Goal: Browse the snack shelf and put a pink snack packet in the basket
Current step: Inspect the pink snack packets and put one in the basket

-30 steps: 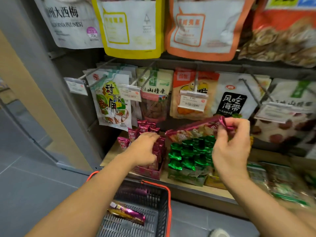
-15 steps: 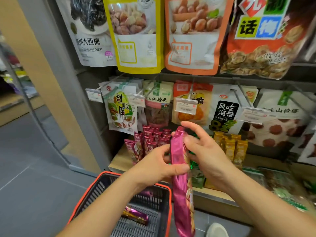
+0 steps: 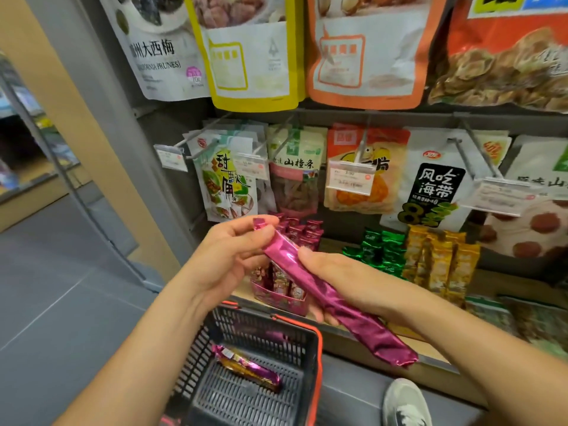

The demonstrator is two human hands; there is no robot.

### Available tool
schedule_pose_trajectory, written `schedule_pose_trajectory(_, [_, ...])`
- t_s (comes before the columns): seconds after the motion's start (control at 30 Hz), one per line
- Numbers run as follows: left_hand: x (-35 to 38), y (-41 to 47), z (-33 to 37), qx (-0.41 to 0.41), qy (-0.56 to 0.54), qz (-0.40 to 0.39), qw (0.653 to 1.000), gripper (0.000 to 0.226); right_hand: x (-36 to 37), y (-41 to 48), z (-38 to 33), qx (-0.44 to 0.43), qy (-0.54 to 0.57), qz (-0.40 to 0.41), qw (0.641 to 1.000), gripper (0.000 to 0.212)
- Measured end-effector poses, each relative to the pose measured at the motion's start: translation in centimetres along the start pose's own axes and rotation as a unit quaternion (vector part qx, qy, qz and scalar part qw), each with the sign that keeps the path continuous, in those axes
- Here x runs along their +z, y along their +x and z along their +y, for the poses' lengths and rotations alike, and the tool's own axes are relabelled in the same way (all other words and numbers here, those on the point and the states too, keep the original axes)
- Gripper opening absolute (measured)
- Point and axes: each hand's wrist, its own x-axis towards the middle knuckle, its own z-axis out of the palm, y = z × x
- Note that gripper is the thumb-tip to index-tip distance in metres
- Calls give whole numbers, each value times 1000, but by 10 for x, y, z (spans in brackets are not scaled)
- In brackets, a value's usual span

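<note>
Above basket [image 3: 318, 348] — left hand [image 3: 227, 256], right hand [image 3: 350, 282] grip packet [image 3: 368, 330].

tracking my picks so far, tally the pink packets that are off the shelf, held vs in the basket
held pink packet, in left hand and right hand: 1
loose pink packet, lying in the basket: 1
total: 2

Glossy foil pink packet [image 3: 332, 295]; matt plastic-mesh basket [image 3: 270, 333]; wood shelf [image 3: 504, 287].
</note>
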Motion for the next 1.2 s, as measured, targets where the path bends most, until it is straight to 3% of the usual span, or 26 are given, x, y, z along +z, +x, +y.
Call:
schedule_pose_trajectory(0.13, [-10, -1, -6, 21, -16, 20, 999, 21, -9, 0, -1, 5, -32, -20, 999, 49])
schedule_pose_trajectory(0.2, [-11, 0, -9, 33, -13, 46, 998, 21, -7, 2, -1, 12, -65, -9, 998, 49])
schedule_pose_trajectory(0.3, [-13, 2, -9, 47, -19, 61, 997, 21, 0, 8, 2, 20, -13, -1, 1000, 37])
schedule_pose_trajectory(0.43, [-17, 3, -4, 59, -30, 32, 997, 22, 10, 21, 2, 15, -20, 64, 998, 42])
schedule_pose_trajectory(0.53, [-18, 2, -1, 69, 52, 37, 996, 24, 16, 27, 4, -10, -147, 118, 982, 43])
schedule_pose_trajectory(0.63, [-20, -1, -1, 75, 172, 80, 979, 30, 22, 32, 5, -26, -189, 135, 972, 46])
schedule_pose_trajectory(0.77, [-27, -4, 3, 67, 157, 87, 981, 32, 22, 35, -1, -49, -233, 129, 963, 46])
schedule_pose_trajectory(0.87, [-31, -4, 6, 52, 95, 103, 989, 33, 16, 33, -6, -39, -190, 72, 978, 44])
schedule_pose_trajectory(1.03, [-33, -1, 7, 58, 2, 173, 983, 28, 10, 21, -12, 78, -2, -72, 994, 48])
schedule_pose_trajectory(1.2, [-41, 2, 6, 78, -73, 235, 966, 33, 10, 19, -12, 78, 32, -71, 994, 41])
